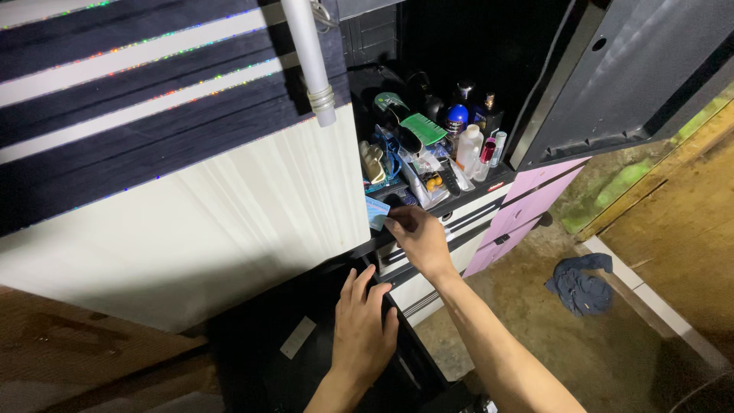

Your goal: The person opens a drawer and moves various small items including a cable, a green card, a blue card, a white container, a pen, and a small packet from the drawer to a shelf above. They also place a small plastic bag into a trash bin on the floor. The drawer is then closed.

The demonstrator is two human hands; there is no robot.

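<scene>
Blue card [376,212], pinched by right hand [419,239] fingertips

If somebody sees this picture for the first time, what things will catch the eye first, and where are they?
First, the right hand at the centre, pinching a small light-blue card at the edge of an open cabinet shelf crowded with bottles and a green comb. Below it, the left hand lies flat on a dark surface. At the right, a crumpled dark blue cloth lies on the floor.
</scene>
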